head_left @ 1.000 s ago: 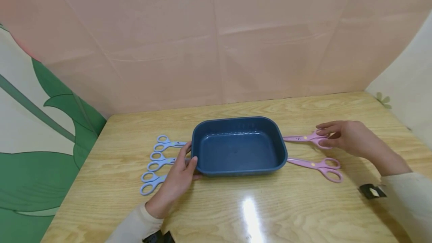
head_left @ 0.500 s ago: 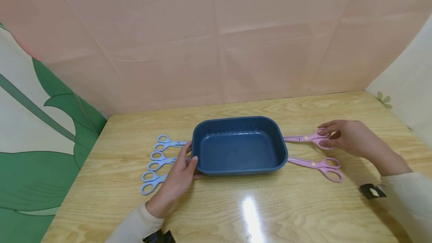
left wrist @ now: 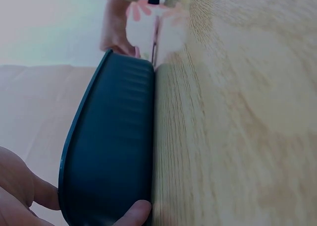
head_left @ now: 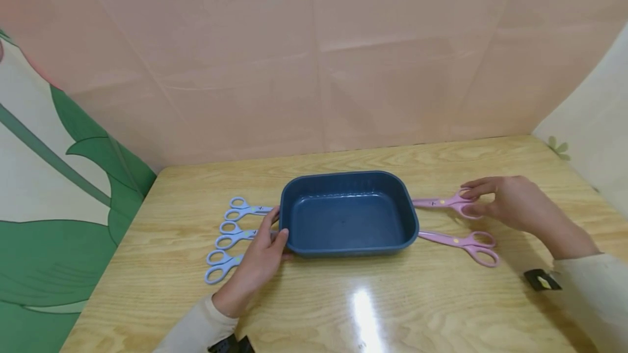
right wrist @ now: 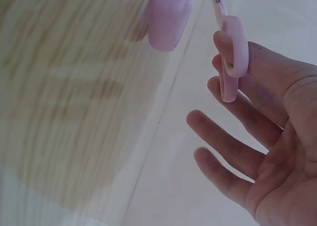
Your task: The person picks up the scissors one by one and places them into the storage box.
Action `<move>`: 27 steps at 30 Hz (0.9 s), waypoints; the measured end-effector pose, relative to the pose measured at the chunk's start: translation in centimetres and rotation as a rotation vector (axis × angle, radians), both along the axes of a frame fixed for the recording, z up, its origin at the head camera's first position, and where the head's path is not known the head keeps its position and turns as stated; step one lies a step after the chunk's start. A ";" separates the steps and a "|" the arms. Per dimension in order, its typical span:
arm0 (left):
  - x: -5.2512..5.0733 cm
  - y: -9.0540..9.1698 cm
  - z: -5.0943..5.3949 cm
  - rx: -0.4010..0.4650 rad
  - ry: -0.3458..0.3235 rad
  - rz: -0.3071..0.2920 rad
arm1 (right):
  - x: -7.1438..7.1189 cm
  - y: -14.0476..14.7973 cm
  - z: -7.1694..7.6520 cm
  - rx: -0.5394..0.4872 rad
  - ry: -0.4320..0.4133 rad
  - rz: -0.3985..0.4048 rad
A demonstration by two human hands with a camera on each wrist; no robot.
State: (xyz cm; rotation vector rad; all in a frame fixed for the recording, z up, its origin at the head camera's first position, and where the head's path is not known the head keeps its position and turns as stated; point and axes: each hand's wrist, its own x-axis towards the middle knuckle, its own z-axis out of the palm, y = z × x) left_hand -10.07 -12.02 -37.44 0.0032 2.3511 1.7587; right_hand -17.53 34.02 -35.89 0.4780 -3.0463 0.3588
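Scissors (head_left: 435,202) have smooth pink loops (right wrist: 239,46), gripped by right hand (head_left: 516,202).

The left hand (head_left: 257,260) is gripping the left end of a dark blue basin (head_left: 349,222), which is standing on the table (head_left: 304,309). The right hand (head_left: 517,204) is holding the farther pink scissors (head_left: 443,202) by their handles; the nearer pink scissors (head_left: 455,241) are lying beside these. At left, three light blue scissors (head_left: 247,234) are lying.
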 end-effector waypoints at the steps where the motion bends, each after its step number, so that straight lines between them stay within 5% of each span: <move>1: 0.0 0.0 0.0 -0.002 0.000 0.000 | 0.0 0.0 0.0 0.007 0.008 0.000; 27: -0.1 0.1 -0.1 0.089 -0.042 0.023 | 0.5 0.2 0.9 0.027 0.103 -0.006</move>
